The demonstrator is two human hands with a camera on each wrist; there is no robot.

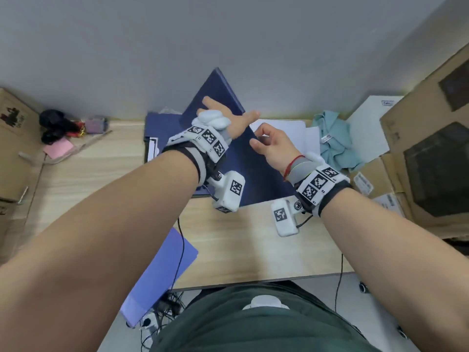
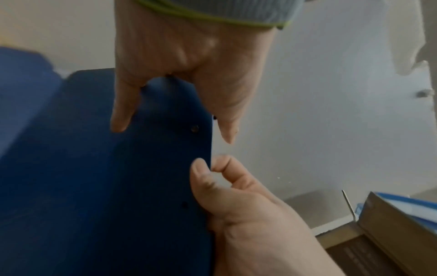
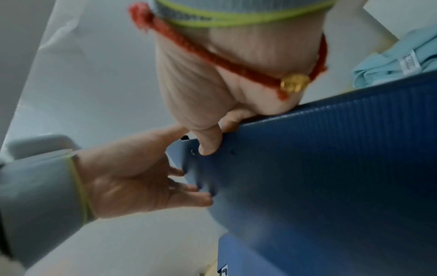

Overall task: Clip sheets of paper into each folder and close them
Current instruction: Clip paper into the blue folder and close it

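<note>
A dark blue folder [image 1: 253, 161] stands tilted over the table, its outer cover toward me and its inside hidden. My left hand [image 1: 228, 111] lies on the upper part of the cover with straight, spread fingers and the thumb out past the edge. My right hand [image 1: 256, 138] pinches the folder's right edge between thumb and curled forefinger, as the left wrist view shows [image 2: 210, 164]. Two rivets dot the cover [image 3: 331, 168] near that edge. Loose white sheets [image 1: 281, 130] lie behind the right hand. A second blue folder [image 1: 162, 128] lies flat beneath.
A lighter blue folder [image 1: 162, 275] overhangs the wooden table's [image 1: 241, 250] front edge at the left. A teal cloth [image 1: 332, 138] and cardboard boxes [image 1: 431, 148] crowd the right side. Another box [image 1: 12, 138], a black object [image 1: 54, 125] and pink notes [image 1: 59, 148] sit left.
</note>
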